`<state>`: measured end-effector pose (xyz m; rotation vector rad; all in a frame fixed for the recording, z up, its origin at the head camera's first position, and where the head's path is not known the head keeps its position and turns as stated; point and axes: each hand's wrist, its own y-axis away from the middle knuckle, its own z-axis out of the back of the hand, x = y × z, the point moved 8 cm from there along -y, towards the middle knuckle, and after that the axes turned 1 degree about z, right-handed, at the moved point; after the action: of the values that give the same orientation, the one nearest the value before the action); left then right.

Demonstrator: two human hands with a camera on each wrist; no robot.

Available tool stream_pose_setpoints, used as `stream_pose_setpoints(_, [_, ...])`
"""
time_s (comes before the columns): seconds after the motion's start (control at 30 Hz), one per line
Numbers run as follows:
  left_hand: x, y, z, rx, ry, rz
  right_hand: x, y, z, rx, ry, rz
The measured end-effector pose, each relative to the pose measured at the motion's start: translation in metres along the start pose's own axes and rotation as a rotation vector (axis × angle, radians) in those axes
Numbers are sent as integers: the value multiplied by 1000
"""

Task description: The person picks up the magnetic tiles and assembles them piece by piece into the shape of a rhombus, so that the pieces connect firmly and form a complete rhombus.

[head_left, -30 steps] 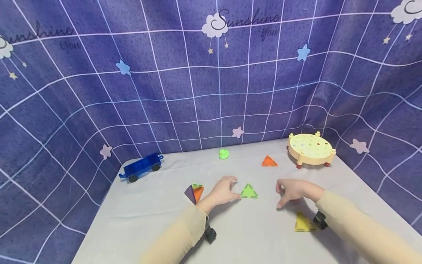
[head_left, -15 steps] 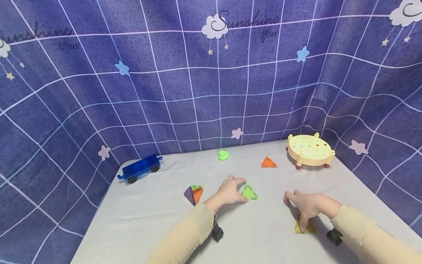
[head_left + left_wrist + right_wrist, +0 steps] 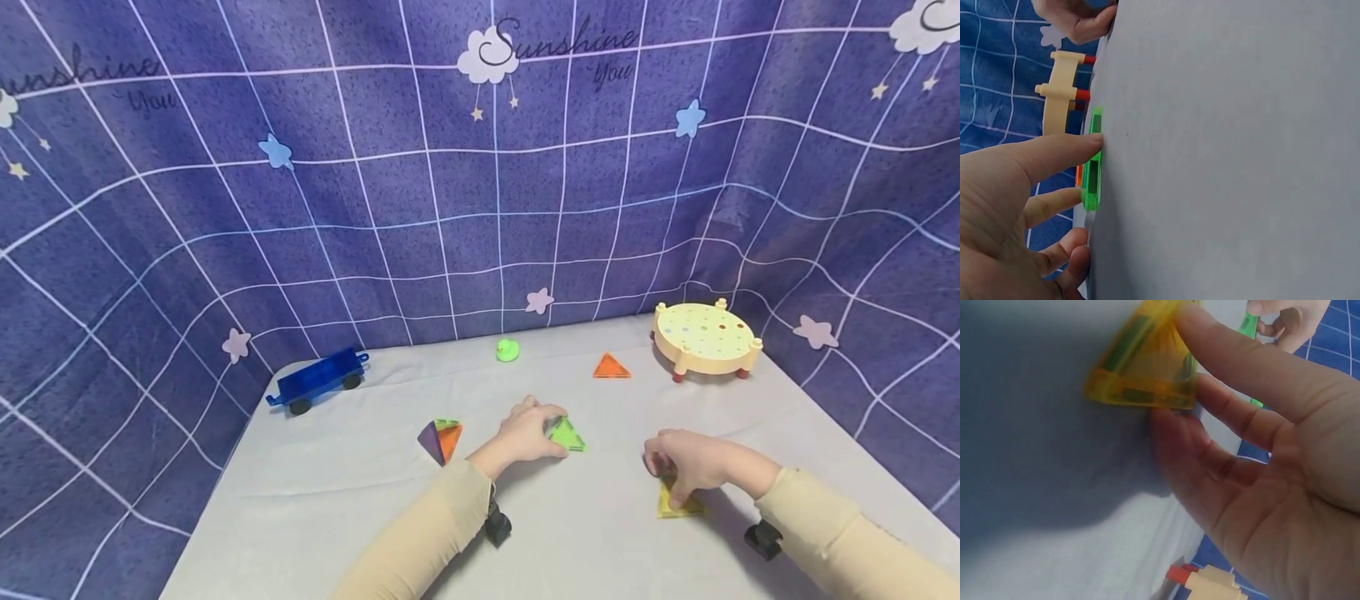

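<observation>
On the white-covered table, a translucent green triangular magnetic tile lies by my left hand. The thumb and a finger pinch its edges, as the left wrist view shows with the tile edge-on. My right hand holds a yellow triangular magnetic tile between thumb and fingers. In the right wrist view, the thumb presses on the yellow tile, with fingertips at its far edge. Part of each tile is covered by the fingers.
Left of my left hand stands a small pyramid of purple, orange and green tiles. An orange triangular tile lies farther back. Along the rear are a blue toy trailer, a green toy duck and a cream round toy table.
My right hand has come nearer and right, taken hold of the yellow tile and shifted it slightly left. My left hand has moved right onto the green tile, which has turned a little.
</observation>
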<state>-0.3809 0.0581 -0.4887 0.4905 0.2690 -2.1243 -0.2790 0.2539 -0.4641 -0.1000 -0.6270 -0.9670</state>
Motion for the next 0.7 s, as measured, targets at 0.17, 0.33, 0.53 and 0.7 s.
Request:
stream_pose_setpoints(0.17, [-2, -1, -1, 4, 10, 4, 1, 2, 1, -23, -48, 35])
stream_pose_setpoints(0.33, [-1, 0, 0, -1, 24, 9, 2, 4, -1, 10, -46, 46])
stream_pose_setpoints(0.53, [2, 0, -1, -13, 45, 12, 2, 2, -1, 1, -27, 65])
stream_pose_setpoints(0.7, [3, 2, -1, -24, 75, 13, 2, -8, -1, -36, -15, 81])
